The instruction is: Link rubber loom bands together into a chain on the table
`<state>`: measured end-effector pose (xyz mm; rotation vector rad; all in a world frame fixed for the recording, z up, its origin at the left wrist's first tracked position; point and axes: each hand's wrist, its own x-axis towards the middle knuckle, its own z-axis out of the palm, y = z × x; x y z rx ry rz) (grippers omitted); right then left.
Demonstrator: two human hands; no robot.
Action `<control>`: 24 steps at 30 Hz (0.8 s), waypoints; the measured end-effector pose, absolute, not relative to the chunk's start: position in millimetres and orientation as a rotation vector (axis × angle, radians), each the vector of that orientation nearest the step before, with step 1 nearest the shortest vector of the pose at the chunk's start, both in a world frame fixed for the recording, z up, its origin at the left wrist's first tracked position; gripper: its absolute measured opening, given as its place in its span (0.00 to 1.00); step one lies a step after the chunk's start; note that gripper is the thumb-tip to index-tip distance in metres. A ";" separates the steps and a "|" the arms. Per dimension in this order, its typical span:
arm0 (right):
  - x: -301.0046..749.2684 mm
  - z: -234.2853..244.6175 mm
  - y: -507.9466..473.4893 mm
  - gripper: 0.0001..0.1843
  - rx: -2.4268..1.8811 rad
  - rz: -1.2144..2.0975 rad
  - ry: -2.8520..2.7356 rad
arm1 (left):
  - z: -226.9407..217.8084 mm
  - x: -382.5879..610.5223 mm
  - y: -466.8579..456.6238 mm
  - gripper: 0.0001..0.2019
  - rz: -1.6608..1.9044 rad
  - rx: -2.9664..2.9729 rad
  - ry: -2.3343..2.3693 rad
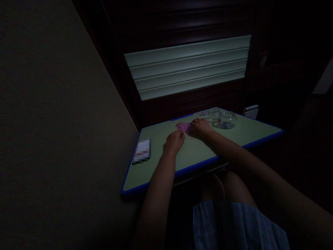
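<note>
A loose pile of small pink pieces (183,127), too small and dim to name, lies on the table. My left hand (175,141) is at the pile's near side, its fingers curled closed with the tips together; what they hold, if anything, cannot be made out. At the right edge of the pile, my right hand (201,127) has its fingers bent down and drawn together, and their tips are partly hidden. Beyond it stands a round clear glass bowl (231,121) with colourful small pieces at its bottom. Another clear jar (214,113) is just behind.
The light-topped table (200,152) has a blue edge. A phone-like flat object (142,151), its face pixelated, lies at the left. A wall (78,139) rises close on the left, and a dark panel with pale slats (192,66) stands behind. The room is dim.
</note>
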<state>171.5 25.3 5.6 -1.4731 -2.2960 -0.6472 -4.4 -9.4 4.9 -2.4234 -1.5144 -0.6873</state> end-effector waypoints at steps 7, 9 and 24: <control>175.0 2.3 28.5 0.19 -1.500 -0.624 -2.324 | 5.5 -3.7 -9.8 0.12 -0.657 -2.423 -1.549; 175.1 2.3 29.4 0.19 -1.512 -0.624 -2.323 | 5.2 -3.6 -9.6 0.12 -0.665 -2.429 -1.535; 181.4 7.3 21.2 0.16 -1.624 -0.308 -1.998 | 6.3 -2.6 -10.1 0.11 -0.709 -2.434 -1.540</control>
